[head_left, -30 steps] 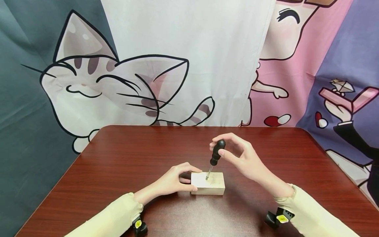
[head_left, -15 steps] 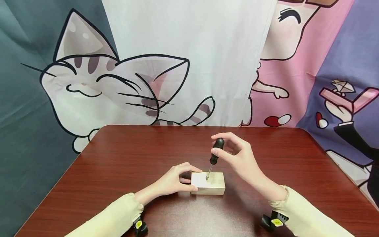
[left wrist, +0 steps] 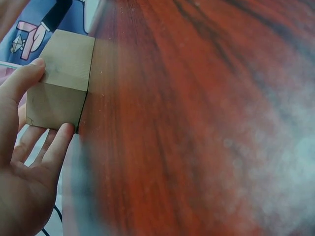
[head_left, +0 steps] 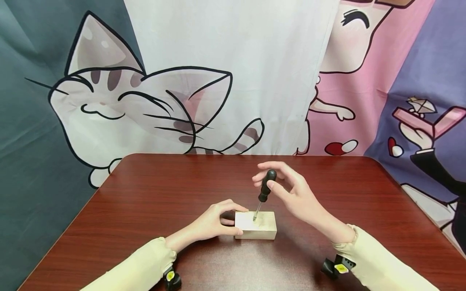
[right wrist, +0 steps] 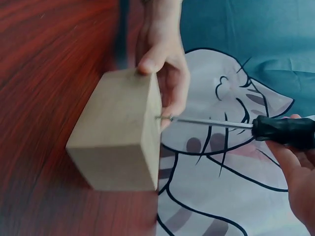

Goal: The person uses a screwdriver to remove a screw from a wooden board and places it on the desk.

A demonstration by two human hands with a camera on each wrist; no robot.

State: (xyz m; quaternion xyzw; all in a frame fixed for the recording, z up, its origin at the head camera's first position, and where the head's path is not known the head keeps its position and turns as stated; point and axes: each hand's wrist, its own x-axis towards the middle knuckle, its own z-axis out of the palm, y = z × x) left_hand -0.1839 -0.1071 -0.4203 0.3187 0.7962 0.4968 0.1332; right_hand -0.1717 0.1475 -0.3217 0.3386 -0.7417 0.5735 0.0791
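A pale wooden block (head_left: pixel 263 233) lies on the table. My left hand (head_left: pixel 212 222) holds its left end, thumb on the near side and fingers on the far side. A black-handled screwdriver (head_left: pixel 266 190) stands on top of the block, leaning slightly right. My right hand (head_left: pixel 296 196) has its thumb against the handle and the fingers behind it, some stretched out past it. In the right wrist view, the screwdriver's tip meets a small screw (right wrist: pixel 164 117) that sticks out of the block's top face. The left wrist view shows the thumb and fingers (left wrist: pixel 56 145) on the block.
The reddish-brown wooden table (head_left: pixel 174 178) reaches back to a hanging cloth (head_left: pixel 284 81) with cartoon figures. Black devices with yellow labels, such as the left one (head_left: pixel 172 279), are strapped at both wrists.
The right thumb and fingers closed round the screwdriver handle, then loosened, the fingers reaching further left. The right wrist shifted a little left. The left hand and block stayed put.
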